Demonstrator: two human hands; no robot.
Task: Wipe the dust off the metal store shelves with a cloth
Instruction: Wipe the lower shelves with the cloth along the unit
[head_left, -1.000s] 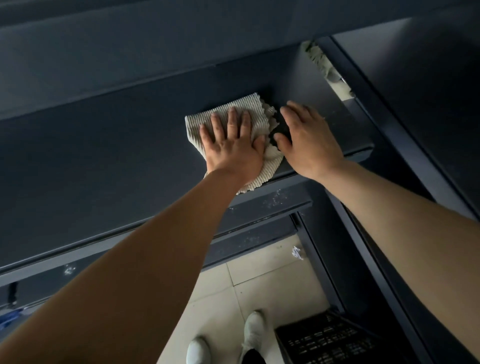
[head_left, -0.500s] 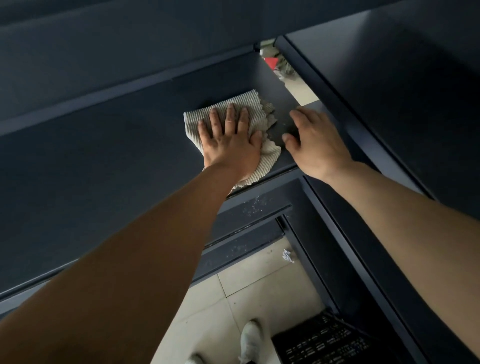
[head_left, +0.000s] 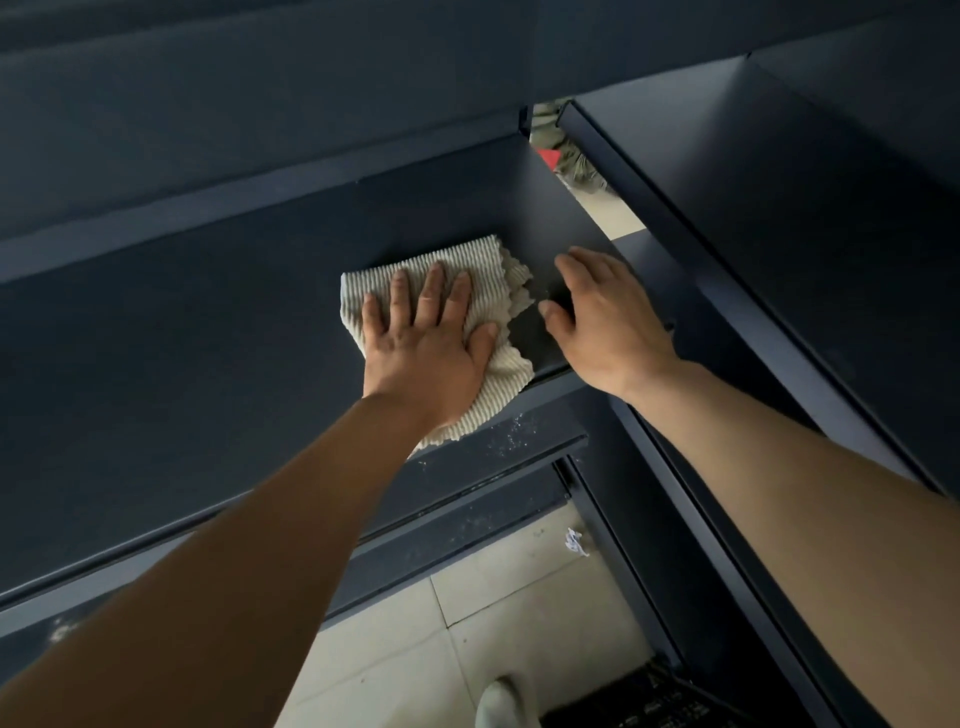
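Our left grip (head_left: 426, 353), fingers flat, pins the cloth (head_left: 491, 270) to the shelf (head_left: 182, 338) so it drags dust; our right grip (head_left: 610, 332), empty and relaxed, likely steadies us.

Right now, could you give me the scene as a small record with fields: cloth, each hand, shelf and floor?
cloth: beige, ribbed, lying on the shelf
left hand: flat on the cloth, fingers straight
right hand: beside the cloth, holding nothing
shelf: dark metal; cloth near its right end
floor: pale tiles, a small paper scrap
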